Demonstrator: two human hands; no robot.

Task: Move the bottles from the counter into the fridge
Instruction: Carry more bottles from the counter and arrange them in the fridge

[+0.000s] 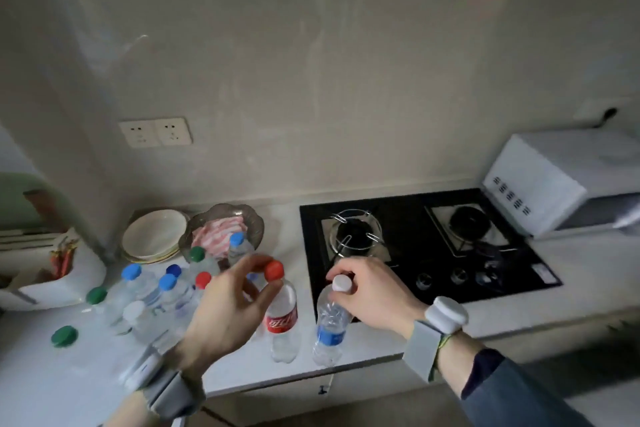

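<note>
Head view, looking down on a white tabletop (pixel 346 362) set against a pale wall. Left hand (pixel 227 308): thumb and fingers pinch the red cap of a clear bottle with a red label (pixel 282 319), which stands upright near the front edge. Right hand (pixel 372 291): fingers curl round the neck and white cap of a clear bottle with a blue label (pixel 329 326), which leans slightly and stands just beside the red-labelled one, its upper part in front of the black gas hob (pixel 433 239). Both wrists carry grey bands with white modules.

A cluster of further bottles (pixel 156 295) stands to the left, partly hidden behind the left hand; their caps are blue, green, red and white. One green-capped bottle (pixel 64 336) stands apart, nearer the front left. Behind the cluster lie stacked white plates (pixel 152 236) and, touching them on the right, a glass dish holding pink sliced meat (pixel 221 230).

A white microwave (pixel 554 184) occupies the far right of the tabletop, beside the hob. A double wall socket (pixel 156 132) sits above the plates. A white container with red chillies (pixel 64 263) stands at the left edge. No fridge can be identified with certainty.
</note>
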